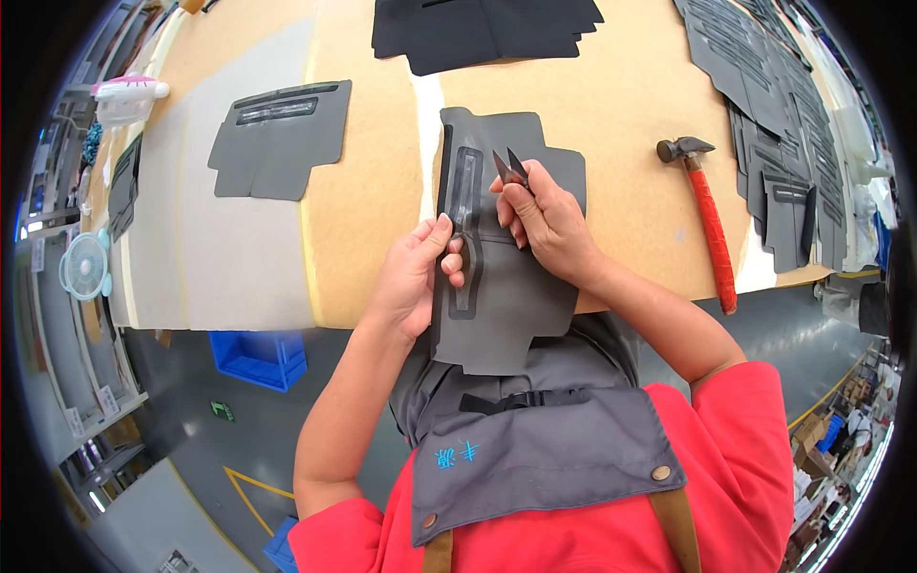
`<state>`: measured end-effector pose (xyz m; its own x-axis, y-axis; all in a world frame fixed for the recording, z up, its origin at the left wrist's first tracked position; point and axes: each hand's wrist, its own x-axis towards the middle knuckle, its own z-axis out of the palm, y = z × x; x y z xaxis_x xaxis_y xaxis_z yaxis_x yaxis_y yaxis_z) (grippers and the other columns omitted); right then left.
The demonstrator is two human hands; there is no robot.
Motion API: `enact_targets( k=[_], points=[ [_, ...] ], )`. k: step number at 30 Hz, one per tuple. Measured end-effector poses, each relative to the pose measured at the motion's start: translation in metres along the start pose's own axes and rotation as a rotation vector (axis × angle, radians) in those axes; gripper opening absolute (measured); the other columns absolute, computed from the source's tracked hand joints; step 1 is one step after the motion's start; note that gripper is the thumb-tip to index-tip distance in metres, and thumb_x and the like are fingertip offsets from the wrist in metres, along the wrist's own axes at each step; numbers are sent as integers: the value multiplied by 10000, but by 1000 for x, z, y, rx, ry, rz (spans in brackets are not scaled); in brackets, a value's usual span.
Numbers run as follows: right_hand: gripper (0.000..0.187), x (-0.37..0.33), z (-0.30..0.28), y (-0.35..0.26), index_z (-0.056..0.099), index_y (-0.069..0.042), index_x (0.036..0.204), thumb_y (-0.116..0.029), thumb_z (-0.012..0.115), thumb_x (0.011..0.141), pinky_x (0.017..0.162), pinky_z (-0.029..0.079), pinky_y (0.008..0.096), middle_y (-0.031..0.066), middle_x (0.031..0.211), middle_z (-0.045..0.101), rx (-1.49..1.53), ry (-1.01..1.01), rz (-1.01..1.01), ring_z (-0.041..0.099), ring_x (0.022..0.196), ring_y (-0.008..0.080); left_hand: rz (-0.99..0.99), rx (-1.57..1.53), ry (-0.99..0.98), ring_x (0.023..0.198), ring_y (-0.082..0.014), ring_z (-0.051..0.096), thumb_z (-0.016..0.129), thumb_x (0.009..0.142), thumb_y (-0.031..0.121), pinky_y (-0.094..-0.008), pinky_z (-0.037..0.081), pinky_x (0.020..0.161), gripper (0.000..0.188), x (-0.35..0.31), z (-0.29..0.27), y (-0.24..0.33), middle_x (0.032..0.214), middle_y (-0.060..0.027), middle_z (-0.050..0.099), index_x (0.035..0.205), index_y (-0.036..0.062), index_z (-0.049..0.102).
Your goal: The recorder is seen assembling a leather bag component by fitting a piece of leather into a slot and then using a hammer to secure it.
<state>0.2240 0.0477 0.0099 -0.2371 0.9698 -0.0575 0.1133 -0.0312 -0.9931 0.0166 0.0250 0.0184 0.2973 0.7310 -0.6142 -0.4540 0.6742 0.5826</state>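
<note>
A dark grey fabric panel with notched edges and a long black-bordered zipper strip hangs partly over the table's front edge, towards my lap. My left hand pinches the panel's left side next to the strip, thumb on top. In my right hand is a pair of small thread snips, its two pointed blades apart and aimed away from me over the panel. The fingers of this hand are curled round the snips' body, which they mostly hide.
A hammer with a red handle lies to the right. Similar grey panels are piled at far right, and another panel lies at left. Black pieces lie at the far side. A small fan stands by the left edge.
</note>
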Motion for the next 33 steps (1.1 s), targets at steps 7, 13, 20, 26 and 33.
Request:
enact_targets(
  k=[7, 13, 20, 26, 33],
  points=[
    [243, -2, -14, 3, 675, -113, 1254, -229, 590, 1058, 634, 497, 294, 58, 824, 629, -297, 107, -473, 576, 704, 168, 42, 74, 33, 694, -117, 712, 587, 1073, 298, -268, 617, 568, 158, -5, 12, 1, 869, -14, 638, 1099, 147, 551],
    [350, -22, -23, -17, 759, -145, 1174, -239, 811, 841, 630, 508, 315, 4, 842, 644, -717, 57, -516, 576, 738, 183, 117, 124, 70, 757, -170, 752, 531, 1096, 309, -292, 633, 596, 181, -7, 17, 1, 869, -32, 641, 1114, 130, 508],
    [314, -21, -16, -20, 788, -140, 1076, -242, 842, 784, 599, 512, 294, -45, 836, 638, -937, 125, -616, 581, 746, 152, 138, 165, 84, 764, -172, 753, 519, 1100, 311, -300, 637, 611, 181, -9, 22, -4, 899, -47, 660, 1116, 134, 489],
    [285, -26, -16, -22, 783, -131, 1056, -249, 824, 799, 600, 519, 297, -37, 844, 632, -973, 109, -607, 587, 760, 152, 151, 162, 87, 766, -168, 753, 518, 1100, 309, -300, 637, 615, 174, -11, 22, -8, 916, -45, 665, 1121, 138, 493],
    [339, -27, -13, -28, 771, -134, 1093, -172, 852, 765, 589, 501, 292, -17, 835, 646, -1010, 105, -652, 592, 717, 156, 173, 202, 73, 766, -149, 738, 525, 1098, 318, -287, 630, 618, 193, -12, 31, -11, 962, -50, 659, 1124, 128, 504]
  ],
)
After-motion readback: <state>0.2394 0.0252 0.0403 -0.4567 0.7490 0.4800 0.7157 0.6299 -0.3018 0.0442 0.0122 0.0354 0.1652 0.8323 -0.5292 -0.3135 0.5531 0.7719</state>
